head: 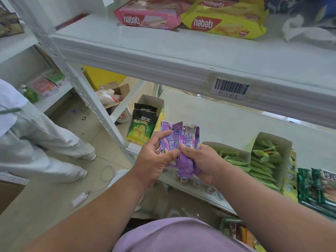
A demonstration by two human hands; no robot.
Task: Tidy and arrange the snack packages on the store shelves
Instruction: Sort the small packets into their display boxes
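You hold a small bundle of slim purple foil snack packets [179, 142] with both hands, in front of the lower white metal shelf [227, 117]. Your left hand [154, 159] wraps the left side of the bundle, its fingers [160, 137] curled around the packets and the thumb pressing on the front. Your right hand [201, 160] grips the lower right part of the bundle, with the fingers closed around it. The packets stand almost upright and fan out a little at the top.

On the lower shelf, just to the right of your hands, two open cardboard boxes [272, 142] are filled with thin green packets [261, 166]. To the left, a black and green chip bag [141, 128] leans in another open cardboard box. On the upper white shelf [163, 48], a pink Nabati wafer pack [147, 15] lies beside a yellow Nabati wafer pack [223, 20], and they touch each other. A barcode label [231, 88] sticks on the front edge of this shelf. At the left, a person in white clothes [36, 128] stands on the floor.
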